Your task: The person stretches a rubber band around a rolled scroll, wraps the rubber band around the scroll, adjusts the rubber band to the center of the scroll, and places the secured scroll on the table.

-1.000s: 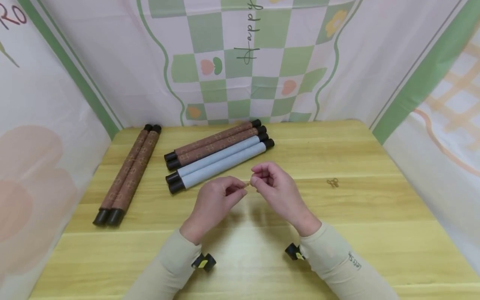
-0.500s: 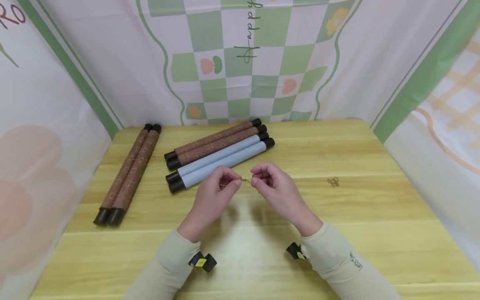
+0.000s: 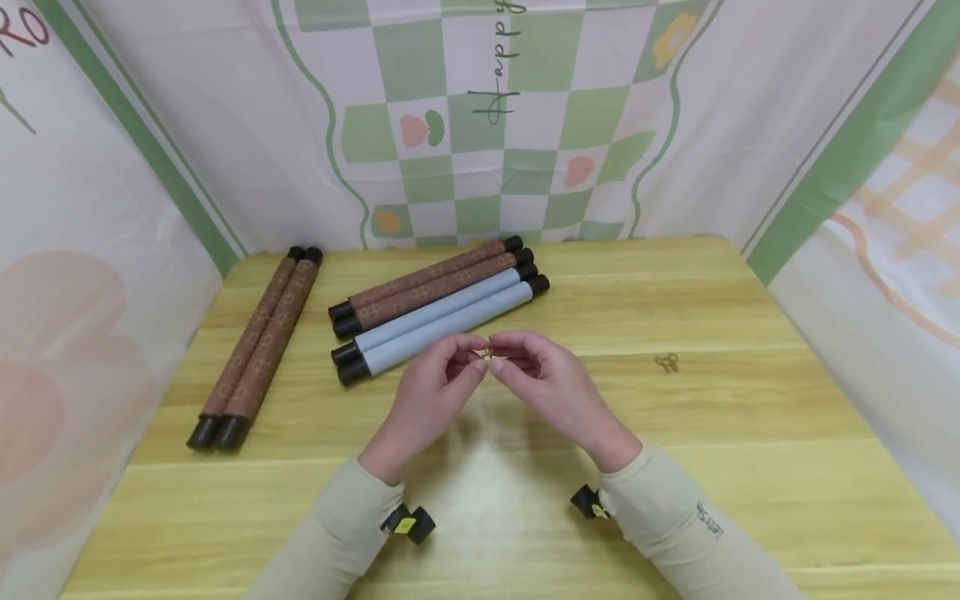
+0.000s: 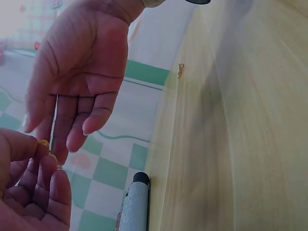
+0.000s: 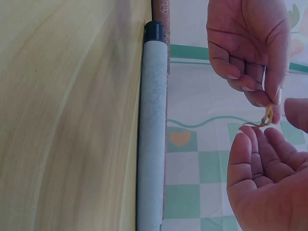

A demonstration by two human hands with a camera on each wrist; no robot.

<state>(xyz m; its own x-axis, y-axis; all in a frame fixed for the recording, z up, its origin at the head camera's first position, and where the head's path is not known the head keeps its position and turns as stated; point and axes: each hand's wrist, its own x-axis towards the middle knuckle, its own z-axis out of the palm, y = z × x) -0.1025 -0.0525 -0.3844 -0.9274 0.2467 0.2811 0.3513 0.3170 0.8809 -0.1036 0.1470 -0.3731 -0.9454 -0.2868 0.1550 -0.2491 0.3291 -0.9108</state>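
A thin yellow-brown rubber band [image 5: 269,114], bunched into small loops, is between my two hands over the middle of the table. My left hand [image 3: 437,379] pinches it between thumb and forefinger. From the other side, the fingertips of my right hand [image 3: 551,385] meet the band, while the right thumb [image 5: 296,113] stands apart from them in the right wrist view. Both hands are raised with their fingertips close together. Just beyond my left hand lie two light blue scrolls [image 3: 450,332] with black end caps.
Two brown patterned scrolls [image 3: 435,279] lie against the blue ones. Another brown pair [image 3: 258,346] lies at the table's left. A small bunch of rubber bands [image 3: 666,363] rests right of my hands. Printed cloth [image 3: 480,183] hangs behind the table.
Half a second ago the band was stretched in a line between both pinching hands. The hands have come together, the band is slack and bunched, and the right thumb is off it.
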